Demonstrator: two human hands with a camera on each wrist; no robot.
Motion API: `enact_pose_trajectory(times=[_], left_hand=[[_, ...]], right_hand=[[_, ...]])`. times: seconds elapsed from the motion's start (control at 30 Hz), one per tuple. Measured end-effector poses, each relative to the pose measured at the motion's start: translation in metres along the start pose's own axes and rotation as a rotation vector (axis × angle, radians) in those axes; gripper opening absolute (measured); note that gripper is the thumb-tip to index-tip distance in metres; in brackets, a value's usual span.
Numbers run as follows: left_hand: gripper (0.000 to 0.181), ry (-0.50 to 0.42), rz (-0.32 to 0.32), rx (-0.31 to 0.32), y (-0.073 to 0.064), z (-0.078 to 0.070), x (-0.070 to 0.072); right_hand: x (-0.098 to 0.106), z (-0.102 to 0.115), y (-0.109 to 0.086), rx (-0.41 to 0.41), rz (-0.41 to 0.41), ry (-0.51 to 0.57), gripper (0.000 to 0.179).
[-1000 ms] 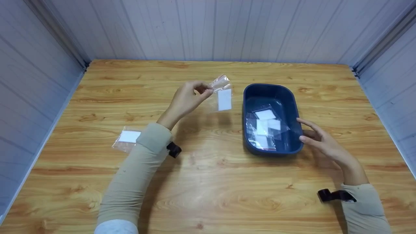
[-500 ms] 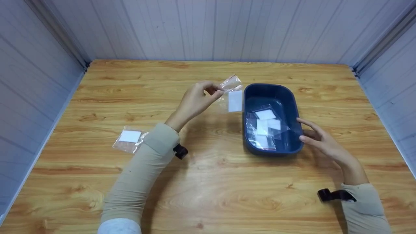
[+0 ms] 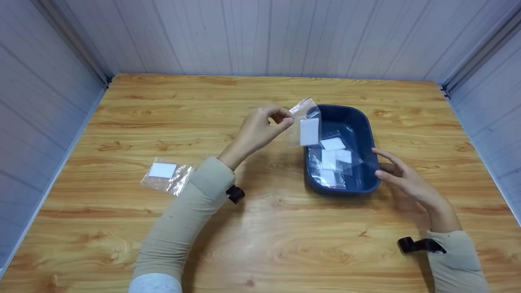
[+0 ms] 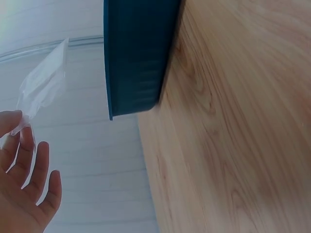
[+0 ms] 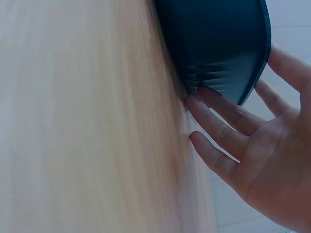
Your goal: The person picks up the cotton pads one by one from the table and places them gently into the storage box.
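My left hand point(image 3: 262, 126) pinches a small clear zip-lock bag point(image 3: 310, 131) with a white card-like piece inside, between thumb and index finger. The bag hangs over the left rim of the dark blue plastic bin point(image 3: 360, 122). In the left wrist view the same bag point(image 4: 44, 80) rises from the fingertips, beside the bin's side wall point(image 4: 138, 58). My right hand point(image 3: 409, 181) rests its fingertips against the bin's right side. The right wrist view shows its extended fingers point(image 5: 223, 131) touching the bin's outer wall. Several similar bags point(image 3: 331, 158) lie inside the bin.
Another clear bag with a white piece point(image 3: 163, 171) lies on the wood-grain table point(image 3: 260, 244), left of my left forearm. Pale panel walls point(image 3: 260, 36) enclose the back and both sides. A dark camera mount point(image 3: 419, 245) sits on the right wrist.
My left hand has moved right with the pinched bag, from left of the bin to over its left rim. The right hand and bin stay in place.
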State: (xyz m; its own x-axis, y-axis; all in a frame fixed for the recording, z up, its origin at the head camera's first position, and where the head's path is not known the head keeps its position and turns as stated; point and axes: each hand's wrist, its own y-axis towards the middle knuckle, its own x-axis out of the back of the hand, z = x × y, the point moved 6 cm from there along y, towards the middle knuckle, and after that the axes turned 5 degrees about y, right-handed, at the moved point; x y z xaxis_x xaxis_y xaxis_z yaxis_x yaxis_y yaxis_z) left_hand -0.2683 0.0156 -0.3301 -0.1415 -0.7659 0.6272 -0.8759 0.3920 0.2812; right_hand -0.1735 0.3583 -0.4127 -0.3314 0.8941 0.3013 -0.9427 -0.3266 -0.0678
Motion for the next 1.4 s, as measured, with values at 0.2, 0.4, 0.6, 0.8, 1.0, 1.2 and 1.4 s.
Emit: enact_pose_trajectory(times=[0.2,0.4,0.6,0.8,1.0,1.2,1.4], left_hand=[[0.017,-0.020,0.018,-0.017,0.000,-0.009,-0.011],[0.017,-0.026,0.051,-0.023,0.001,-0.017,-0.023],[0.017,-0.038,0.092,-0.014,0.001,-0.023,-0.034],[0.014,-0.047,0.096,-0.038,0.001,-0.029,-0.044],[0.010,-0.047,0.090,-0.089,0.000,-0.035,-0.054],[0.012,-0.047,0.142,-0.086,0.000,-0.039,-0.066],[0.013,-0.053,0.182,-0.077,-0.001,-0.039,-0.075]], right_hand=[[0.001,-0.002,-0.001,-0.020,-0.004,-0.032,0.058],[0.001,-0.003,0.000,-0.028,0.001,-0.025,0.059],[0.001,-0.003,0.000,-0.041,-0.007,-0.036,0.059],[-0.001,-0.001,0.000,-0.045,-0.011,0.002,0.060],[0.001,-0.003,-0.001,-0.066,-0.016,-0.031,0.060],[0.002,-0.004,-0.001,-0.073,-0.015,-0.045,0.060],[0.002,-0.004,0.000,-0.060,-0.004,-0.033,0.059]])
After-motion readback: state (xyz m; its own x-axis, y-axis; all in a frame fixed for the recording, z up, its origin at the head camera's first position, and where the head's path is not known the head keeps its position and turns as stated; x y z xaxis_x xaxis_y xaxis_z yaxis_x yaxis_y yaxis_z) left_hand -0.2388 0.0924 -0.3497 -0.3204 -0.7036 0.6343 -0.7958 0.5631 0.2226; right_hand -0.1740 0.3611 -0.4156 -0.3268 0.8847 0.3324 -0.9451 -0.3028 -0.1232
